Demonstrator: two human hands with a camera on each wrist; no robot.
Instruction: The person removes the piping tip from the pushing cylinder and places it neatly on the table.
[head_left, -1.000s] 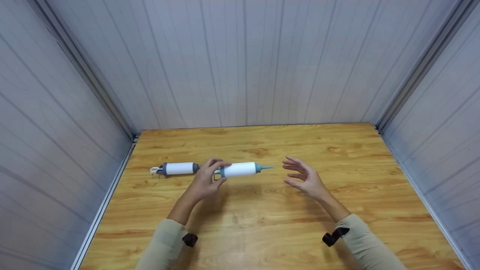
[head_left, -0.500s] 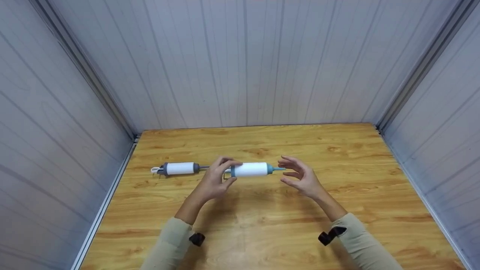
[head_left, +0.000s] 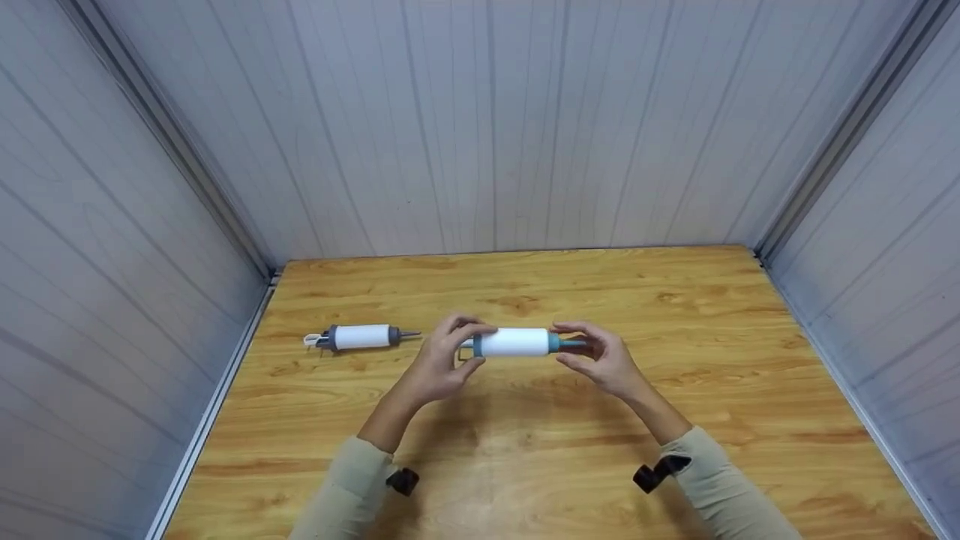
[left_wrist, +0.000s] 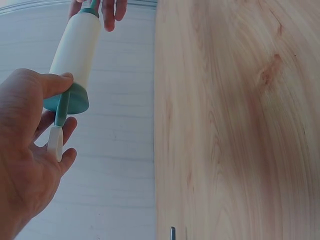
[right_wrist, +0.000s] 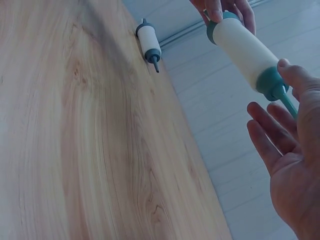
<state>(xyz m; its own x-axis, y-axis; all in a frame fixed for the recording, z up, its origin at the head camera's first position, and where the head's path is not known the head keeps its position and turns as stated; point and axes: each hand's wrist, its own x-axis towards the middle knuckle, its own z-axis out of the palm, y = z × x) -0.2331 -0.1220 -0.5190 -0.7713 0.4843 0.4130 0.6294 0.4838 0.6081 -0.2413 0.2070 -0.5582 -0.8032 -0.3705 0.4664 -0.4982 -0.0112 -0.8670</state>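
A white syringe-like dispenser with teal ends and a thin teal nozzle is held level above the table. My left hand pinches its rear teal collar between thumb and fingers. In the left wrist view, a teal stem with a white loop extends back from the collar into that palm. At the nozzle end, my right hand is spread with thumb and fingers on either side of the front teal cone. The right wrist view has the thumb tip right at the cone and the other fingers apart below it.
A similar dispenser with dark grey ends lies on the wooden table at the left, nozzle pointing right. Pale panelled walls enclose the back and both sides. Each wrist wears a small black camera.
My left hand has carried the teal-ended dispenser to the right, bringing its nozzle between the right hand's fingers. The right hand has shifted slightly left. The grey-ended dispenser stays put.
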